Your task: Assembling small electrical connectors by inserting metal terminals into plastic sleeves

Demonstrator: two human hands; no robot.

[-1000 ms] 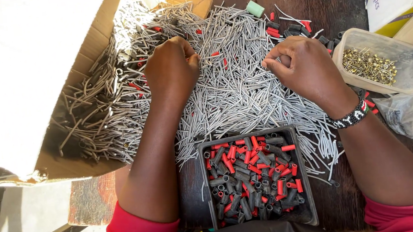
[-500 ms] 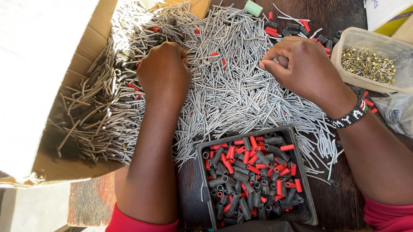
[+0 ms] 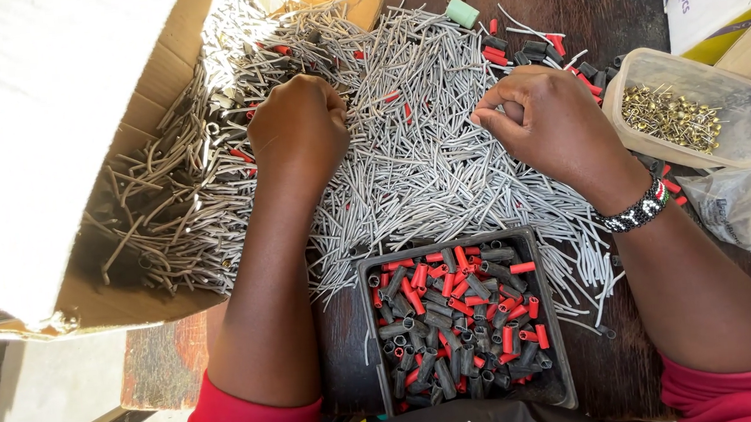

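Observation:
A big heap of thin grey metal pins (image 3: pixel 416 158) covers the dark wooden table. My left hand (image 3: pixel 298 133) rests knuckles-up on the heap's left side with its fingers curled down into the pins. My right hand (image 3: pixel 549 123) hovers at the heap's right side, fingertips pinched together; what they grip is hidden. A beaded bracelet (image 3: pixel 636 212) circles my right wrist. Between my forearms sits a black square tray (image 3: pixel 555 376) full of short red and black tubes.
An open cardboard box (image 3: pixel 44 149) lies tipped at the left, pins spilling from it. A clear plastic tub (image 3: pixel 688 107) of small brass parts stands at the right, beside a crumpled plastic bag (image 3: pixel 750 201). Loose red and black tubes (image 3: pixel 524 49) and a green piece (image 3: pixel 462 11) lie at the back.
My left hand has slid slightly left along the heap. My right hand stays in place, fingers still pinched.

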